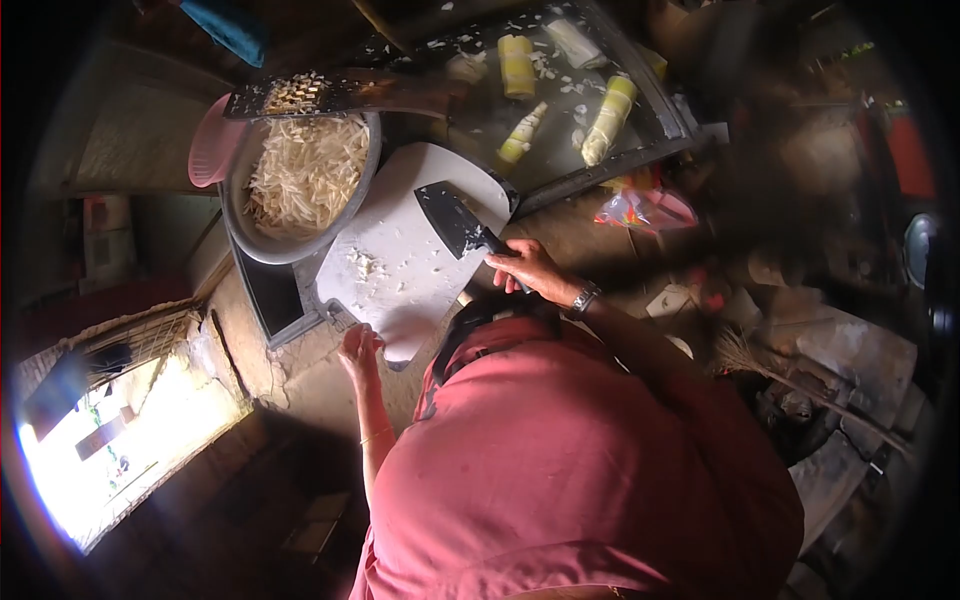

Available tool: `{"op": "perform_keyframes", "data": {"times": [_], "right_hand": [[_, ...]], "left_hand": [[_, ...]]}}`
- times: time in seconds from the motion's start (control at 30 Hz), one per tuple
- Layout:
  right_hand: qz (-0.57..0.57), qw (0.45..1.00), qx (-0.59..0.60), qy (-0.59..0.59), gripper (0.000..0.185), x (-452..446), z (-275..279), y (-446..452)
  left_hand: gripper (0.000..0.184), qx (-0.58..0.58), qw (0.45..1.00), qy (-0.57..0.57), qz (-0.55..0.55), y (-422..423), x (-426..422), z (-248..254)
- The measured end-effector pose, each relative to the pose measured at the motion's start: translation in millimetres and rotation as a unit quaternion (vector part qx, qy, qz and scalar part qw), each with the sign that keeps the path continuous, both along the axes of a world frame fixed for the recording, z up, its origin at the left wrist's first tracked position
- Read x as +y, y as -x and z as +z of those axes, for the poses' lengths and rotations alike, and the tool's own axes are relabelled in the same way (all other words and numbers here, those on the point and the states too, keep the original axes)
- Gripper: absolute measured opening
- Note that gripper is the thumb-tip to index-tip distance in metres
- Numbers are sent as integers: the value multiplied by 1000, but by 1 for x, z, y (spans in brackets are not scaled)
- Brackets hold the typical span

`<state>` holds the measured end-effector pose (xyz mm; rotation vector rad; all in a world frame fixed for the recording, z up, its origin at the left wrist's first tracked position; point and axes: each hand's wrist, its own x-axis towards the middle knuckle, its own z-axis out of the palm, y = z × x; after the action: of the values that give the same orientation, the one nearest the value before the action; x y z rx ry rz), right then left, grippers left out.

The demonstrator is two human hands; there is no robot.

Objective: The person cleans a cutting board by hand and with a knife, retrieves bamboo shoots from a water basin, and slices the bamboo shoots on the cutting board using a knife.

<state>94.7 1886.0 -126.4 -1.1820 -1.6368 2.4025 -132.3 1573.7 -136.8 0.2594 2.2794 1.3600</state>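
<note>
A black cleaver [452, 218] is gripped by its handle in the right hand [530, 268], whose fingers are wrapped around it. The blade is extended over a white cutting board [420, 280], with pale scraps stuck to its dark face; whether the board is touched by the blade cannot be told. The left hand [360, 352] is placed at the board's near left corner, beside the handle cutout; whether it is closed on the edge cannot be told. A wristwatch [584, 296] is worn on the right wrist, and a thin bracelet [378, 436] on the left.

The board is scattered with pale crumbs [365, 265], gathered most thickly toward its left side. Just beyond its left edge, a metal bowl [285, 250] is filled with pale shredded strips [308, 180]. The bowl's far rim is crossed by a long wooden grater [370, 93], its perforated part covered with shreds. A pink plastic basket [215, 140] is partly hidden behind the bowl.

Beyond the board, 3 yellow-green pieces, apparently bamboo shoots [608, 120], and 1 paler piece [575, 43] are laid on a dark-framed surface [600, 173] strewn with white bits. A colourful plastic bag [645, 208] is seen near the frame's near edge. At the right, a twig broom [740, 352] is shown among dim clutter.
</note>
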Motion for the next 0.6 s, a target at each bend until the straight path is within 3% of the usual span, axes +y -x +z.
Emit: {"op": "perform_keyframes", "data": {"times": [0.17,0.3,0.43,0.6], "right_hand": [[-27,997,12,71,28,2,3,-7],[-28,997,30,63,28,-1,-17,-11],[9,993,51,109,30,5,-17,-15],[23,981,-1,195,34,10,3,-4]], "left_hand": [[20,2,999,-33,15,-12,0,-9],[20,50,998,-30,12,-22,-5,-14],[19,51,998,-17,45,-25,-6,-18],[18,-3,993,-83,83,-27,2,-20]]}}
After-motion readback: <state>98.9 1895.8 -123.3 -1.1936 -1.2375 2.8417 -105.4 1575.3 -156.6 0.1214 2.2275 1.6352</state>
